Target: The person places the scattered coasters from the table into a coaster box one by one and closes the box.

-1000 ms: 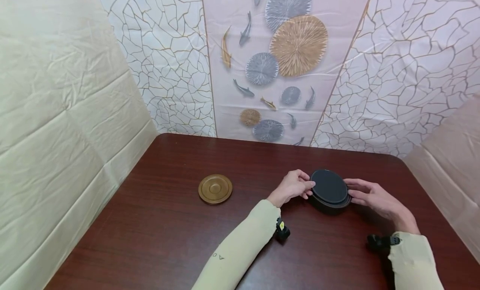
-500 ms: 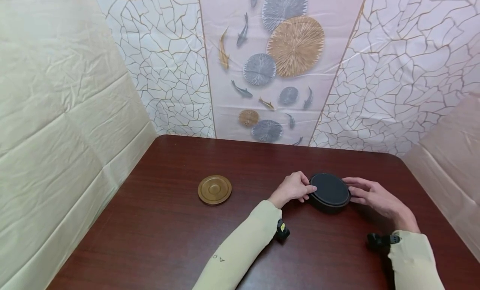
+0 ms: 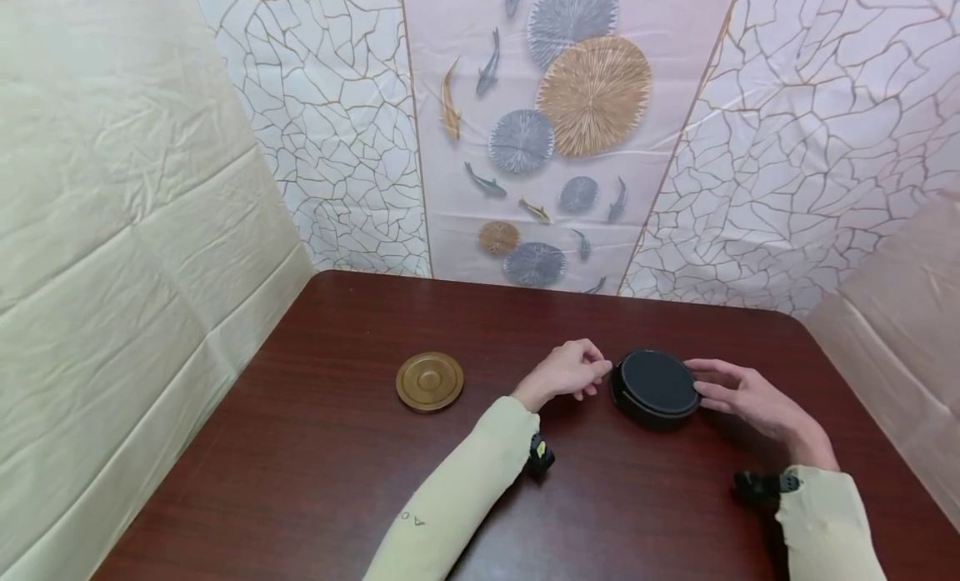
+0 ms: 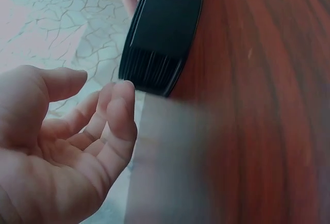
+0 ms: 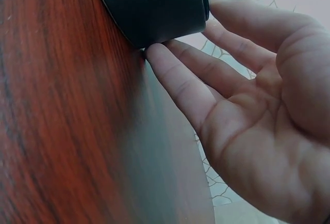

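A low, round black box (image 3: 651, 412) stands at the right of the dark red-brown table, its flat black lid (image 3: 659, 382) lying level on top. Just left of its rim hovers my left hand (image 3: 564, 371), loosely curled and holding nothing. In the left wrist view, a small gap parts these fingertips from the ribbed side of the box (image 4: 160, 33). My right hand (image 3: 750, 399) touches the opposite side. As the right wrist view shows, its fingers reach along the lower wall of the box (image 5: 152, 7) fairly straight, and the thumb rests near the upper edge.
A round brown disc (image 3: 429, 382) with raised rings lies on the table (image 3: 337, 481) at the left. Behind the table hangs a patterned cloth (image 3: 352, 131), with cream cloth (image 3: 127, 256) on the left side. Each wrist wears a small black camera.
The lid, tilted and slightly off the box a second ago, has come down flat. My left hand has let go and moved left. The right hand has barely moved.
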The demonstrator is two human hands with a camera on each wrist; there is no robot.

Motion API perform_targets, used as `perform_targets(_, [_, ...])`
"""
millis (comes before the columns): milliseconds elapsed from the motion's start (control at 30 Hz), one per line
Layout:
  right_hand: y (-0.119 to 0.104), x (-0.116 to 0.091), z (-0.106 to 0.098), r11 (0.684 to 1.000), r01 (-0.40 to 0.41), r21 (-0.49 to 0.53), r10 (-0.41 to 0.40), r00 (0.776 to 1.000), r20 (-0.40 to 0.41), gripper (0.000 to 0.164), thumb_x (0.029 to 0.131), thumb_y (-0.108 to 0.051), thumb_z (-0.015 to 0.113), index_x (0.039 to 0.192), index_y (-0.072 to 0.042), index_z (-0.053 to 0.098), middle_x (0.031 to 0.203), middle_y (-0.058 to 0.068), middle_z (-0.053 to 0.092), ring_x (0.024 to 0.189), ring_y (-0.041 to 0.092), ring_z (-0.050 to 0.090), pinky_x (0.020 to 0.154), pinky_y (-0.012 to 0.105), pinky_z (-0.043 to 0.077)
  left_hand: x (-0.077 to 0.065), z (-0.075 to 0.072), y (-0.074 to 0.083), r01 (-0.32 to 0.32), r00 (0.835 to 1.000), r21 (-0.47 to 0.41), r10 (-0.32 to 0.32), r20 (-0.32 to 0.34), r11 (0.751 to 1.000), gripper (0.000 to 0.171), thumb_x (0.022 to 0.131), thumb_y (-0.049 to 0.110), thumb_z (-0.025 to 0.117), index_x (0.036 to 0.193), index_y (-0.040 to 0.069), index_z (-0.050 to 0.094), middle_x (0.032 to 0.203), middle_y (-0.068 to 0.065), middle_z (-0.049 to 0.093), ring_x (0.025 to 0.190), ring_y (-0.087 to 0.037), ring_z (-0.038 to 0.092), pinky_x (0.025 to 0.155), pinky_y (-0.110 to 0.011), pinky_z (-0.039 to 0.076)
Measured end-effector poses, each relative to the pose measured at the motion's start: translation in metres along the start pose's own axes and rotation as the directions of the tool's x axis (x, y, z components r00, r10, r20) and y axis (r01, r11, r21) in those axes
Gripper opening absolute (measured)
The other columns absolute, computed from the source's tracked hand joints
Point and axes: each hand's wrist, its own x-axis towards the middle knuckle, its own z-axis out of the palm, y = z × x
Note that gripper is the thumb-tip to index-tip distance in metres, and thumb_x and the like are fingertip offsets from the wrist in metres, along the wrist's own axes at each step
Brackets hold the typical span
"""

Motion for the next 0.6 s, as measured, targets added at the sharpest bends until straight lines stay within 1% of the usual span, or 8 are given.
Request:
perform_targets(133, [0.001,-0.001,-0.001,1.000,0.006,-0.003,-0.006,1.000,0.005,0.067,0.097,-0.032,0.062,0.150,-0.003,0.033,0.150,0.030,0.033,0.106,-0.004,0.062,0.090,0.030,0.056,-0.006,-0.019,-0.002,-0.018,1.000,0.029,0.017,0.014,0.999,0.013,0.097,0.028,0.062,0.094,0.016,0.061,0.091,-0.013,0.072,0.068,-0.019,0.069,0.053,-0.029,0.054])
perform_targets(200, [0.002,0.000,-0.001,1.000,0.002,0.003,-0.002,1.000,0.001,0.067,0.096,-0.033,0.062,0.150,-0.004,0.034,0.149,0.028,0.037,0.106,-0.004,0.062,0.090,0.030,0.056,-0.010,-0.030,-0.002,-0.033,0.999,0.045,0.032,0.019,0.998,0.014,0.098,0.029,0.061,0.096,0.015,0.061,0.093,-0.014,0.072,0.067,-0.017,0.068,0.054,-0.030,0.055])
perform_targets(300, [0.002,0.001,-0.001,0.999,0.015,0.029,-0.015,1.000,0.009,0.065,0.097,-0.030,0.062,0.150,-0.003,0.034,0.141,0.010,0.050,0.107,-0.001,0.064,0.090,0.029,0.056,-0.017,-0.046,-0.004,-0.054,0.998,0.075,0.053,0.025,0.996,0.014,0.098,0.030,0.060,0.097,0.016,0.061,0.095,-0.014,0.072,0.069,-0.017,0.069,0.057,-0.033,0.057])
perform_targets(367, [0.002,0.001,-0.002,0.998,0.033,0.052,-0.034,0.999,0.024,0.062,0.099,-0.026,0.060,0.149,-0.001,0.033,0.133,-0.002,0.056,0.108,0.000,0.065,0.090,0.029,0.056,-0.023,-0.057,-0.007,-0.064,0.998,0.098,0.062,0.026,0.993,0.015,0.099,0.030,0.059,0.099,0.015,0.061,0.096,-0.015,0.072,0.072,-0.020,0.070,0.058,-0.034,0.057])
perform_targets(433, [0.002,0.000,-0.002,0.996,0.044,0.074,-0.047,0.998,0.036,0.061,0.099,-0.021,0.059,0.149,0.000,0.032,0.125,-0.013,0.058,0.108,0.002,0.066,0.089,0.029,0.056,-0.029,-0.068,-0.012,-0.069,0.998,0.118,0.067,0.021,0.991,0.016,0.099,0.030,0.059,0.099,0.015,0.061,0.097,-0.015,0.071,0.075,-0.024,0.071,0.058,-0.035,0.057])
perform_targets(467, [0.003,0.000,-0.002,0.996,0.053,0.079,-0.056,0.997,0.043,0.060,0.100,-0.020,0.058,0.149,0.002,0.032,0.125,-0.013,0.058,0.108,0.002,0.066,0.090,0.030,0.056,-0.031,-0.072,-0.014,-0.072,0.997,0.123,0.070,0.019,0.990,0.016,0.099,0.029,0.059,0.100,0.014,0.061,0.097,-0.016,0.071,0.077,-0.026,0.071,0.058,-0.035,0.057])
perform_targets(600, [0.004,0.000,-0.001,0.995,0.030,0.091,-0.034,0.999,0.039,0.063,0.098,-0.020,0.061,0.149,0.000,0.032,0.121,-0.017,0.059,0.108,0.000,0.065,0.090,0.031,0.056,-0.042,-0.090,-0.020,-0.073,0.997,0.130,0.072,0.016,0.989,0.017,0.099,0.029,0.058,0.102,0.012,0.061,0.098,-0.018,0.071,0.080,-0.031,0.071,0.058,-0.034,0.057])
